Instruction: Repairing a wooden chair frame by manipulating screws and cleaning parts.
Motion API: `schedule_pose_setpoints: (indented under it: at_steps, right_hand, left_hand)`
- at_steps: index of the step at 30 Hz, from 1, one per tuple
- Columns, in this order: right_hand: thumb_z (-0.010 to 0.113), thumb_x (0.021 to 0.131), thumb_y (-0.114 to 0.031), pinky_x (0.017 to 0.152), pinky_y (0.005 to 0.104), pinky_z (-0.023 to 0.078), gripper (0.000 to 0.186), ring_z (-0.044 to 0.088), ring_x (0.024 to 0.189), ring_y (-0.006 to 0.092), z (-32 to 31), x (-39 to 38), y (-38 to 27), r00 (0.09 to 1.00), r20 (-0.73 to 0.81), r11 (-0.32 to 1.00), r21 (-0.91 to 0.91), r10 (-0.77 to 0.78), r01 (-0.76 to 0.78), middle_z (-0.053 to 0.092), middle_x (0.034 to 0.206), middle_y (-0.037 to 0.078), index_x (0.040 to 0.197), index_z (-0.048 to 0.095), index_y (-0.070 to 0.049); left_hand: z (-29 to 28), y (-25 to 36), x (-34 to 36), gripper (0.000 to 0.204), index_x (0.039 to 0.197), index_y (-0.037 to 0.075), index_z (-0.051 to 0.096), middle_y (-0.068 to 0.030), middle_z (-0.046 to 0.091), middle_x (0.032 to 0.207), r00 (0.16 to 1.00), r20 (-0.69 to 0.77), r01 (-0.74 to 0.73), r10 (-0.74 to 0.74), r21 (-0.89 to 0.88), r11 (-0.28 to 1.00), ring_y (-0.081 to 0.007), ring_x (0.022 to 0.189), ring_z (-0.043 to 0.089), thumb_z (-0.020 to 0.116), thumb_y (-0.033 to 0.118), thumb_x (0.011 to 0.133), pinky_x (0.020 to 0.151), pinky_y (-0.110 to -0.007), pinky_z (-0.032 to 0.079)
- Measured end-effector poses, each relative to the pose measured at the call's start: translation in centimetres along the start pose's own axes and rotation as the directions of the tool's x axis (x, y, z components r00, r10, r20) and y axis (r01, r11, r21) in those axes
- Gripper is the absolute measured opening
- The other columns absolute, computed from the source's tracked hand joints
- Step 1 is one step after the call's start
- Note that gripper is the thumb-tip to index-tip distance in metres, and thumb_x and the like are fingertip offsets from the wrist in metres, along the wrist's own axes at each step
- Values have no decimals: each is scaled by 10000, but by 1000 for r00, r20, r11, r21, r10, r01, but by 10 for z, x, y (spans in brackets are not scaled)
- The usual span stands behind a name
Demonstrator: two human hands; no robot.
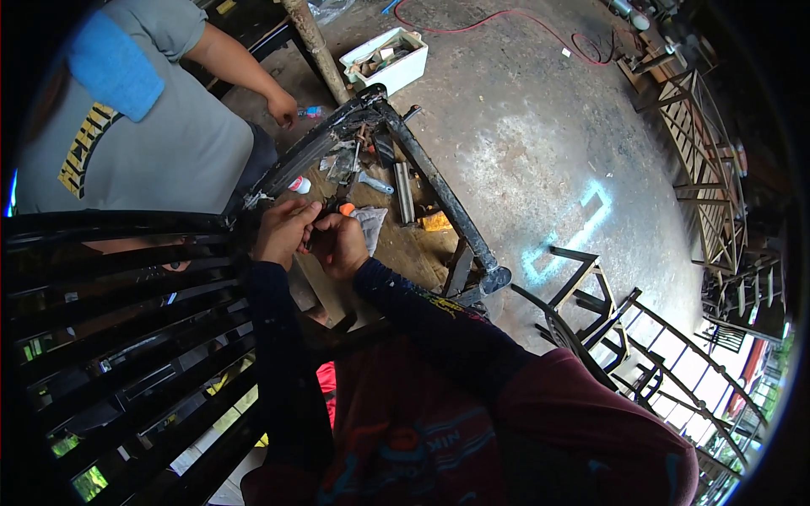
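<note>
My left hand (283, 234) and my right hand (341, 246) are close together beside the black metal frame (439, 179), near its joint with a slatted black panel (126, 291). Both hands have their fingers curled in a pinch. Between them is a small dark item with an orange part (346, 208) showing above the right fingers; its kind is hidden by the fingers. Just beyond my hands, inside the frame, lie a blue-grey handled tool (375, 183), a grey metal channel (404, 192), a crumpled pale cloth or bag (369, 226) and a small white-and-red container (299, 184).
A person in a grey shirt (186, 143), with a blue towel over the shoulder, is at the upper left. Behind the frame stands a white box (386, 61) of odds and ends. A red hose (506, 12) crosses the concrete floor. Metal frames (595, 295) stand at the right.
</note>
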State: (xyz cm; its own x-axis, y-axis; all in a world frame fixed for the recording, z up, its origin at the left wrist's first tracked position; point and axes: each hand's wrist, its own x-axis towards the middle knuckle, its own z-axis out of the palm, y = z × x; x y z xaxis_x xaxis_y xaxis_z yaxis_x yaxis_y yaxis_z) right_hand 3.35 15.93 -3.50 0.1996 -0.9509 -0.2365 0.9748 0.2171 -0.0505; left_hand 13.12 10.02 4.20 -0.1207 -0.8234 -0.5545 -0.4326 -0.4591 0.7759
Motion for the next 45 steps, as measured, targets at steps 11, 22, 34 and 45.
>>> schedule_pose_setpoints:
  at_steps: [11, 22, 34, 45]
  right_hand:
    - [566, 951, -266, 784, 327, 452, 219, 577, 888, 181, 3, -6, -22, 980, -191, 872, -488, -61, -41, 648, 945, 59, 1044, 581, -68]
    - [631, 962, -427, 738, 333, 474, 379, 581, 877, 171, 3, -1, -30, 960, -271, 878, -440, 67, -186, 624, 955, 39, 1059, 611, -61]
    - [692, 909, -475, 676, 313, 478, 370, 629, 825, 167, 13, 7, -45, 967, -226, 923, -333, 118, -191, 651, 822, 30, 819, 595, -130]
    - [756, 768, -268, 637, 402, 501, 306, 680, 730, 273, 48, 9, -36, 742, -632, 768, -584, -225, -264, 666, 730, 118, 800, 659, 21]
  left_hand:
    - [4, -26, -20, 648, 1216, -20, 561, -62, 674, 946, 975, 220, -81, -41, 519, 851, -150, 866, 640, 815, 144, 643, 785, -310, 515]
    - [17, 3, -13, 614, 1161, 37, 579, -78, 655, 856, 966, 217, -23, -139, 610, 792, -179, 673, 623, 781, 142, 591, 602, -321, 504]
    - [43, -10, -43, 581, 1092, -19, 555, -197, 695, 874, 868, -10, -353, 496, 690, 632, -359, 833, 703, 827, 167, 613, 731, -421, 554]
    - [59, -59, -38, 551, 1127, 56, 554, -208, 682, 840, 788, -233, -164, 569, 812, 560, -422, 812, 671, 799, 341, 724, 670, -504, 519]
